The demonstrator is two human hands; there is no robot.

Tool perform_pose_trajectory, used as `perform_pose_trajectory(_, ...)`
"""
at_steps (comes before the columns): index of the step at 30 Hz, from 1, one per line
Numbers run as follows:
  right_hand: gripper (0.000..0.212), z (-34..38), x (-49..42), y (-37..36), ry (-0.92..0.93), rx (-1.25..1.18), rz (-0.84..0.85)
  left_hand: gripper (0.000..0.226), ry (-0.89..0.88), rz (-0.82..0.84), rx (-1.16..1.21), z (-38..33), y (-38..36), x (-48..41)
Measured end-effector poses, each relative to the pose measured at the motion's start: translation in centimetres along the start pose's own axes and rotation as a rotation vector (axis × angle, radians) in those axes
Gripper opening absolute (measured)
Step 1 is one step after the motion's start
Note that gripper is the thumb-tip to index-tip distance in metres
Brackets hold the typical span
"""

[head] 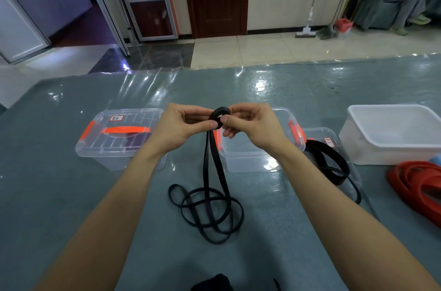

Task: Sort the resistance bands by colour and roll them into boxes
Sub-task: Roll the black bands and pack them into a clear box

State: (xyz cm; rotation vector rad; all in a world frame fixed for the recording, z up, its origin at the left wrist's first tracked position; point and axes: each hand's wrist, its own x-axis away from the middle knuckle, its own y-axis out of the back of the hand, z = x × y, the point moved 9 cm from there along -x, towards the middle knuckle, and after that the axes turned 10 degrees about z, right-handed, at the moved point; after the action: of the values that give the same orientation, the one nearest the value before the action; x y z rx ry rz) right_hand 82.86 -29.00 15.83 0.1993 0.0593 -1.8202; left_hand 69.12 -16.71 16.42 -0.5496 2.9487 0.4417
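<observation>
A thin black resistance band (210, 197) hangs from both hands, its loose end lying in loops on the table. Its upper end is wound into a small tight roll (219, 117) held above the table. My left hand (183, 123) pinches the roll from the left and my right hand (248, 123) pinches it from the right. A closed clear box with an orange handle (119, 138) stands at the left. A second clear box (250, 154) sits behind my right hand. A third clear box (334, 162) at the right holds a wider black band (327, 159).
A white open tub (391, 133) stands at the far right. Red bands (417, 185) lie in a heap at the right edge. The table (71, 195) carries a grey cloth under clear plastic. A person sits in the far right corner of the room.
</observation>
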Motion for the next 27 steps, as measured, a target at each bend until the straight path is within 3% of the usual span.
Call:
perform_pose_trajectory(11,0.015,0.6,-0.6,-0.6,-0.178,0.482,0.168,0.025,0.089,0.073,-0.184,-0.9,0.7,-0.2)
perform_pose_trajectory(15,0.014,1.1,-0.4,0.1,-0.213,0.683,0.152,0.025,0.124,0.077,-0.273,-0.7,1.5,0.0)
perform_pose_trajectory(22,0.009,2.2,-0.7,-1.1,-0.213,0.783,0.230,0.035,0.162,0.205,-0.288,-0.7,-0.6,-0.1)
perform_pose_trajectory(27,0.008,3.0,-0.8,-1.3,-0.204,0.798,0.265,0.028,0.136,0.226,-0.239,-1.1,-0.9,-0.2)
